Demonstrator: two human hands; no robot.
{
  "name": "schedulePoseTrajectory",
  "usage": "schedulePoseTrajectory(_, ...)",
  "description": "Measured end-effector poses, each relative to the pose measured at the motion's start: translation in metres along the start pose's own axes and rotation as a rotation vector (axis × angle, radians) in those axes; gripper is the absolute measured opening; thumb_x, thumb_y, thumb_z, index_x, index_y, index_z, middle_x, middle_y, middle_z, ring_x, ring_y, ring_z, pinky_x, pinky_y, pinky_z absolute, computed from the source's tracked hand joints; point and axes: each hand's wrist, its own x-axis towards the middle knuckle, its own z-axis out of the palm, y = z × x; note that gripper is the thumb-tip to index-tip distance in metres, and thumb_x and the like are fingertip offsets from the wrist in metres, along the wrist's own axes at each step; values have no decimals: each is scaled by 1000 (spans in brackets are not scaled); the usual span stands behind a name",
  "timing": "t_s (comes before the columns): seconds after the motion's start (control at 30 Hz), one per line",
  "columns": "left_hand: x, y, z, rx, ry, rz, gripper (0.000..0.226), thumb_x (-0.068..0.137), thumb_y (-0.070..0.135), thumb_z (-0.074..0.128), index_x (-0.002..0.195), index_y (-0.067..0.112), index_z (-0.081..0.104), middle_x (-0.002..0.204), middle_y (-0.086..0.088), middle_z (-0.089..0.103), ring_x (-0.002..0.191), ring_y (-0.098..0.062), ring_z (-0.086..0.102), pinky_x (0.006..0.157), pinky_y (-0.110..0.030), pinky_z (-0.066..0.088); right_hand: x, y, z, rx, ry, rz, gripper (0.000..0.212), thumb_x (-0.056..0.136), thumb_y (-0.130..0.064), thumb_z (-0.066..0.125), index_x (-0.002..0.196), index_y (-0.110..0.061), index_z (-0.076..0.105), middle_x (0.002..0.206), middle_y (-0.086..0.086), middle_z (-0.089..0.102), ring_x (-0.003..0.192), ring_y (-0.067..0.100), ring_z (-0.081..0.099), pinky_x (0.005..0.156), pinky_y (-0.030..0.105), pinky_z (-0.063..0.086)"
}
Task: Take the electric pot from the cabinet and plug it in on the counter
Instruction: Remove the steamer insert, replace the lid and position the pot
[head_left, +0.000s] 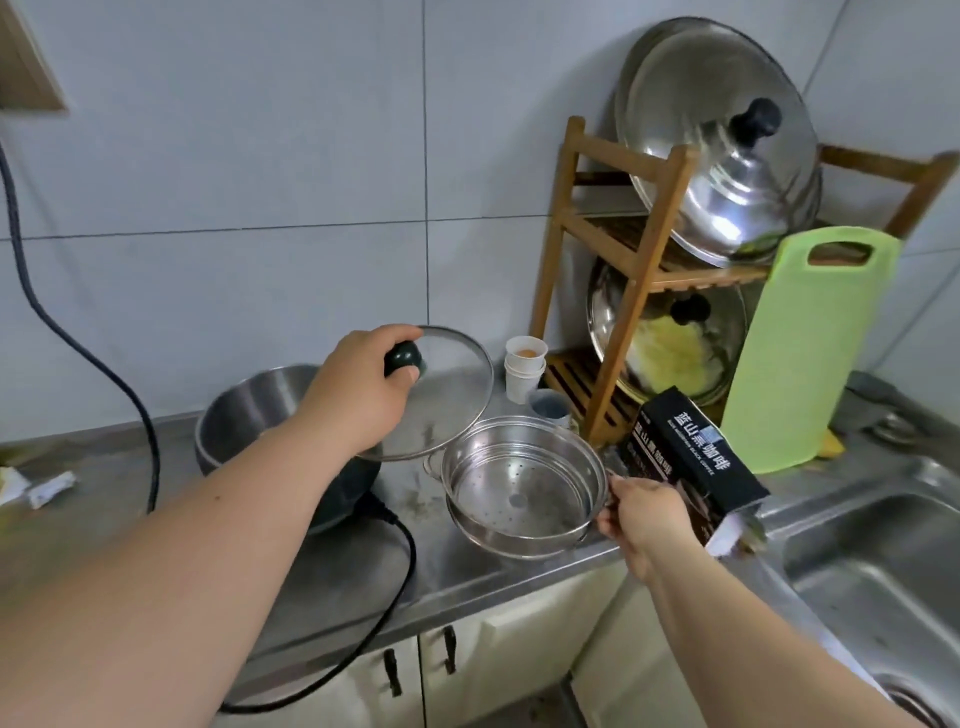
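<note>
While the left hand curls tight round the dark knob of a glass lid, fingers closed over it and thumb beneath, the lid hangs tilted above the counter, its low edge over the steamer rim. Right hand pinches the side handle of the steel steamer basket; fingers narrow, closed on the handle, tips partly hidden. Basket sits tipped on the counter edge. Electric pot stands on the counter at left behind the left forearm, uncovered, steel bowl showing. Black cord runs from its base and loops off the counter front. Just beside the right hand: a black coffee box. Behind: paper cups, wooden rack, green cutting board.
</note>
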Motion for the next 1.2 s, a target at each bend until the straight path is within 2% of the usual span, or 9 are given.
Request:
schedulePoseTrajectory(0.17, -7, -1, 5, 24, 3, -34, 40, 92, 20, 53, 131, 31, 51, 137, -2, 49, 122, -22, 49, 90, -23, 31, 13, 22, -9, -57, 22, 48, 23, 97, -10, 44, 99, 2, 64, 61, 9, 53, 46, 16, 43, 38, 21, 41)
schedulePoseTrajectory(0.4, -16, -5, 0, 83, 40, -102, 40, 92, 20, 53, 130, 30, 52, 136, -2, 51, 121, -23, 50, 89, -24, 31, 28, 37, -10, -117, 54, 75, 21, 96, -12, 46, 97, -4, 65, 75, 14, 61, 56, 19, 50, 51, 31, 45)
schedulePoseTrajectory(0.6, -20, -5, 1, 91, 35, -134, 40, 93, 18, 53, 131, 29, 51, 136, -3, 50, 123, -24, 48, 101, -30, 34, 33, 44, -7, -194, 71, 86, 23, 94, -22, 49, 102, -6, 64, 78, 12, 62, 63, 21, 53, 68, 36, 49)
schedulePoseTrajectory(0.77, -20, -10, -5, 69, 20, -139, 41, 93, 18, 52, 132, 29, 50, 137, -3, 49, 124, -24, 48, 104, -34, 35, 5, 13, 5, -437, 195, -160, 47, 91, -26, 50, 136, -14, 44, 132, 16, 48, 100, 32, 57, 83, 40, 45)
schedulePoseTrajectory(0.83, -18, -15, -11, 62, 33, -150, 41, 93, 18, 52, 132, 29, 50, 137, -2, 49, 124, -24, 48, 102, -33, 35, -8, -8, 20, -411, 151, -302, 42, 92, -21, 49, 133, -16, 47, 130, 13, 51, 91, 25, 60, 78, 37, 48)
schedulePoseTrajectory(0.9, -15, -25, -21, 59, 59, -160, 40, 93, 19, 53, 132, 31, 50, 136, -2, 50, 122, -24, 50, 97, -30, 36, -23, -25, 45, -425, 61, -400, 37, 92, -18, 46, 128, -16, 52, 125, 10, 57, 98, 25, 61, 86, 40, 52)
schedulePoseTrajectory(0.97, -10, -36, -31, 70, 79, -167, 41, 92, 20, 53, 132, 31, 50, 134, -3, 51, 119, -24, 51, 91, -27, 35, -39, -37, 70, -428, -54, -415, 33, 93, -16, 44, 123, -17, 56, 112, 6, 62, 95, 22, 60, 86, 37, 52)
schedulePoseTrajectory(1.07, -5, -55, -48, 89, 108, -193, 41, 92, 20, 53, 132, 29, 51, 135, -3, 52, 120, -24, 51, 92, -28, 36, -56, -41, 108, -444, -212, -402, 23, 94, -16, 45, 115, -21, 56, 83, -8, 56, 72, 7, 52, 69, 25, 46)
schedulePoseTrajectory(1.2, 2, -84, -59, 99, 119, -250, 42, 91, 19, 55, 132, 28, 51, 134, -5, 53, 119, -27, 52, 96, -33, 39, -65, -33, 146, -456, -272, -381, 20, 94, -15, 46, 108, -21, 59, 79, -7, 57, 69, 8, 52, 66, 27, 47)
